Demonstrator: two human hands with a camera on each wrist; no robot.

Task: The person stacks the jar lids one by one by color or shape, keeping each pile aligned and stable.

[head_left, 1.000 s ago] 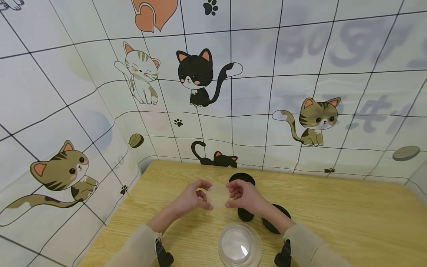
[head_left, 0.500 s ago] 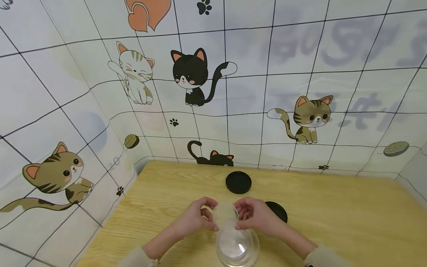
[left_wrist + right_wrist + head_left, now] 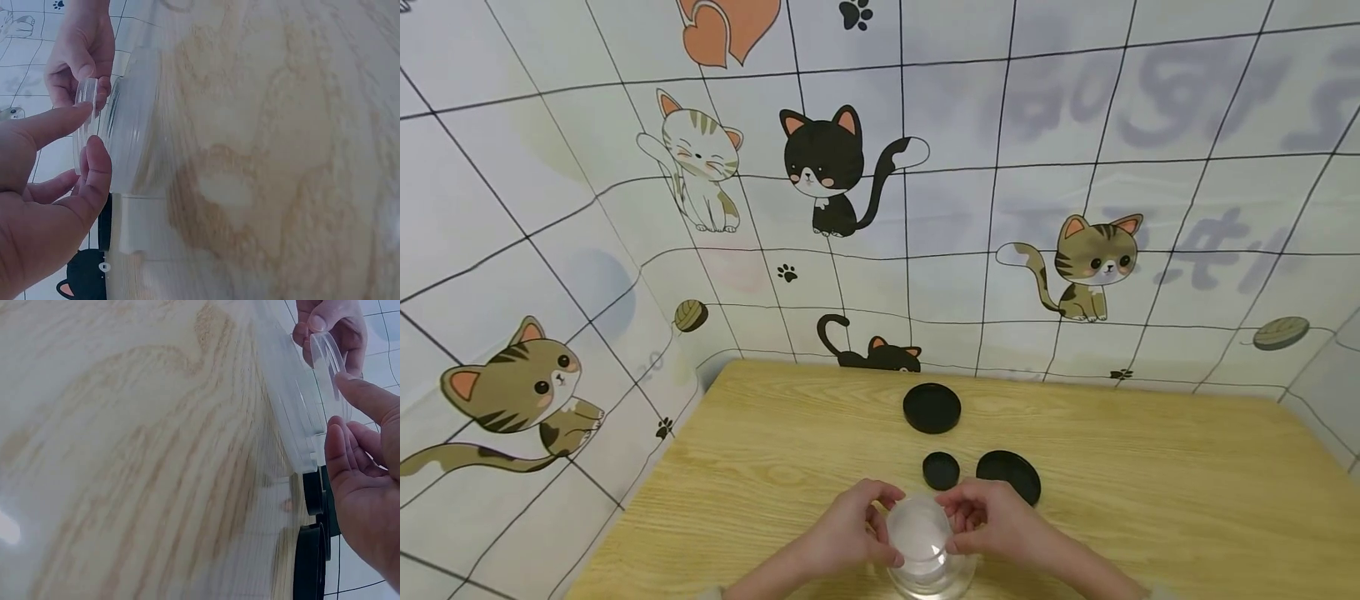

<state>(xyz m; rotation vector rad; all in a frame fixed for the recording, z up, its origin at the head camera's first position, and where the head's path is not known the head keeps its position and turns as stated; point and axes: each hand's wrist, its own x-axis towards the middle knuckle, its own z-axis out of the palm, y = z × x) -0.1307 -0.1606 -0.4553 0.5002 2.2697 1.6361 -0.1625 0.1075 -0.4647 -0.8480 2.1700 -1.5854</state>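
Both hands hold a small clear round dish (image 3: 917, 527) between them, fingers and thumbs at opposite sides of its rim. My left hand (image 3: 853, 533) pinches the left edge and my right hand (image 3: 996, 518) the right edge. Directly beneath it, larger clear round dishes (image 3: 957, 575) stand nested on the table. The wrist views show the held dish (image 3: 81, 134) as shallow with a ridged side, close over the wider clear stack (image 3: 134, 119). In the right wrist view the same dish (image 3: 326, 362) sits between the fingertips of both hands.
Behind the hands on the wooden table (image 3: 1150, 483) lie a black round lid-like piece (image 3: 932, 408), a smaller black one (image 3: 942, 472) and another larger one (image 3: 1011, 475) beside the right hand. A white wall covering (image 3: 955, 292) with cat drawings rises behind the table.
Both hands have brought the small clear dish toward the body, from near the black pieces to over the larger clear dishes. The small black piece, hidden half a second ago, shows again.
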